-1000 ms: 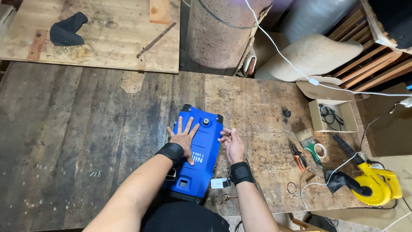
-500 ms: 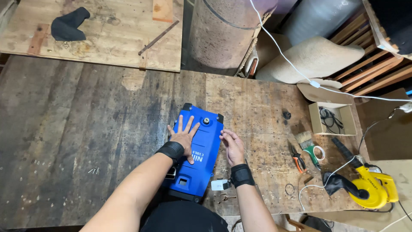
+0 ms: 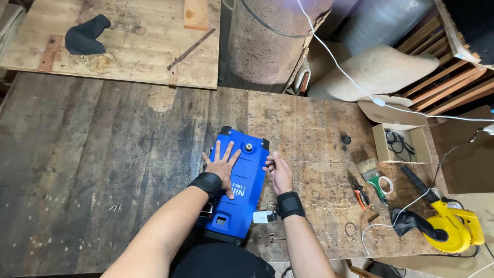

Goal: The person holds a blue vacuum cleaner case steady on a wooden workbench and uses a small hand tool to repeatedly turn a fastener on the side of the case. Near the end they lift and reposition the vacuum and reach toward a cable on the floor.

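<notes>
A blue plastic machine housing (image 3: pixel 242 190) lies flat on a worn wooden workbench (image 3: pixel 128 170), its far end fitted with a small metal knob. My left hand (image 3: pixel 221 164) rests flat on its left side, fingers spread. At the housing's right edge my right hand (image 3: pixel 279 172) has its fingers curled against the casing. Both wrists wear black bands. A small white tag (image 3: pixel 261 216) sits by the housing's near right side.
To the right lie a paintbrush (image 3: pixel 366 167), orange-handled pliers (image 3: pixel 360 193), a tape roll (image 3: pixel 386 184), an open cardboard box (image 3: pixel 399 139) and a yellow blower (image 3: pixel 447 229). A rusty drum (image 3: pixel 278 38) stands behind the bench. A plywood sheet (image 3: pixel 128 46) with a black cloth (image 3: pixel 85 33) lies at back left.
My right hand has slid a little nearer along the housing's right edge. My left hand stays flat on the blue cover.
</notes>
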